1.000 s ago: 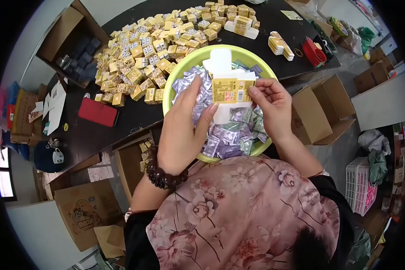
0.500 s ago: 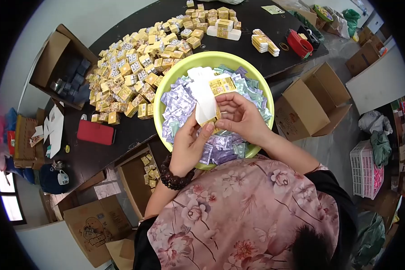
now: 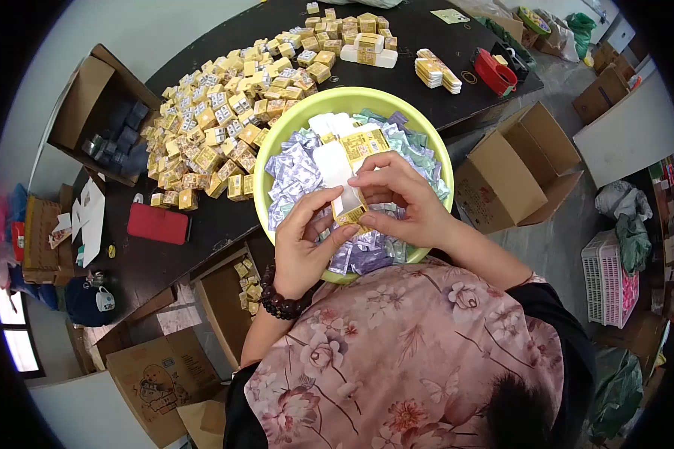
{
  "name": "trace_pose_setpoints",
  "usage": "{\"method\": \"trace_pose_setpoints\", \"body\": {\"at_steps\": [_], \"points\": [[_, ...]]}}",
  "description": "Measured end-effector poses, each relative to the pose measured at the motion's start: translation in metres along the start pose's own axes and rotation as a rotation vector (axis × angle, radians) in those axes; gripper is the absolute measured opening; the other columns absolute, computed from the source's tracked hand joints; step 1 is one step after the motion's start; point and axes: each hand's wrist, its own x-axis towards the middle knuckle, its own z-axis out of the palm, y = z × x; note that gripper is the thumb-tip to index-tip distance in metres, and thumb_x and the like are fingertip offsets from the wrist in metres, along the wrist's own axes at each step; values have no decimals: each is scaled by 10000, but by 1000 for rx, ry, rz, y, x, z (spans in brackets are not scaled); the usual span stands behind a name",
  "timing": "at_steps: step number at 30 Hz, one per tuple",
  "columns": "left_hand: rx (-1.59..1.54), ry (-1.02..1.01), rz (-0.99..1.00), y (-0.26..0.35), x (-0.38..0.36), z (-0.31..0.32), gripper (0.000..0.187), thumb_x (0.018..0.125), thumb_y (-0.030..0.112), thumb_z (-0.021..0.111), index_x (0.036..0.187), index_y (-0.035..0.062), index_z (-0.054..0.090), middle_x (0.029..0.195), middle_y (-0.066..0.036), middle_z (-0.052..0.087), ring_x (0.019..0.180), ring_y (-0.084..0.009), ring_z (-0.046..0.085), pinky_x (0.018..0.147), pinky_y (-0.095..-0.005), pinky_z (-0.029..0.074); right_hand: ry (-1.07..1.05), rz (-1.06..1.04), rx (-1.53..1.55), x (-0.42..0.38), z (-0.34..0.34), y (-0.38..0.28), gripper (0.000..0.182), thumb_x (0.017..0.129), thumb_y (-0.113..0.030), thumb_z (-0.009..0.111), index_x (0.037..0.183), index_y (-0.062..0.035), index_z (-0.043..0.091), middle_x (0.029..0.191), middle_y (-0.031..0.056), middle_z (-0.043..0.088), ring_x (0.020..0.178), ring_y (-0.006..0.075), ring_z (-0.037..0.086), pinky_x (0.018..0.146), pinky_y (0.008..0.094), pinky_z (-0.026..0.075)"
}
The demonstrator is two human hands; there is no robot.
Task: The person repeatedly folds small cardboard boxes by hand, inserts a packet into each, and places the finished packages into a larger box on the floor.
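Pinching carton (image 3: 349, 202) between thumb and fingers, left hand (image 3: 307, 238) and right hand (image 3: 406, 200) grip opposite sides; carton is above tub (image 3: 436, 129), sachets (image 3: 288, 173) beneath both hands, boxes (image 3: 217, 112) heaped beyond left hand

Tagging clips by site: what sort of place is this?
Probably a small packing workshop: a dark table carries a big heap of small yellow boxes, a green basin holds many small sachets, and open cardboard cartons stand around.
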Motion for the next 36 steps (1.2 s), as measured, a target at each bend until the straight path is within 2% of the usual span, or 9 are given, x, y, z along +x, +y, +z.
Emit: {"method": "trace_pose_setpoints", "body": {"at_steps": [6,8,15,17,27,30,32,34,36], "points": [[-8,-72,-135,8,-2,-5,413,837,-115,634,1229,-35,533,1219,-94,510,1184,-197,534,979,-319,510,-105,166,183,1,-2,1,289,803,61,677,1073,-29,629,1288,81,339,1194,174,503,969,305,491],[-5,-70,-127,9,-2,-6,394,843,-116,625,1219,-36,540,1224,-95,507,1186,-197,534,976,-314,511,-49,208,335,-1,3,4,178,825,-5,705,989,-36,644,1207,66,369,1151,140,514,927,293,510],[-64,58,-82,4,-1,1,397,847,-117,621,1178,3,438,1254,-131,523,1188,-210,545,915,-284,521,41,140,238,-1,12,8,146,850,8,678,967,-36,604,1050,50,544,1067,121,567,926,296,502],[-66,63,-83,2,-1,2,415,844,-118,626,1172,18,412,1252,-136,532,1193,-212,544,916,-286,516,82,174,424,-1,11,8,131,867,35,647,954,-17,564,1084,83,589,1099,149,565,945,307,479],[90,29,-99,-3,-2,5,477,835,-118,636,1209,28,379,1278,-138,543,1219,-207,529,944,-295,498,119,426,387,1,8,9,73,869,-8,675,922,11,629,1004,74,616,936,109,603,787,245,507],[8,29,-114,1,-1,6,442,844,-131,614,1210,13,412,1261,-130,548,1205,-201,535,954,-295,497,125,247,337,-2,10,17,71,863,6,671,928,21,647,1012,84,629,927,130,611,779,252,506],[18,40,-140,3,0,5,400,850,-136,600,1193,2,446,1250,-132,549,1190,-196,542,959,-294,497,48,-104,-102,-3,7,19,128,848,16,672,976,10,660,1030,97,632,939,175,624,784,268,508],[23,47,-163,-2,0,3,362,857,-142,586,1177,-8,480,1239,-133,551,1175,-192,549,963,-293,497,49,-115,-160,-6,11,20,146,847,16,668,993,4,665,1028,101,632,954,195,624,795,278,506],[113,-45,3,-14,0,-1,300,867,-140,574,1138,-16,536,1222,-131,549,1146,-186,562,959,-297,501,-7,-76,-177,-10,9,23,143,865,-25,656,1006,-14,675,1035,107,631,995,232,624,823,308,503]]}}
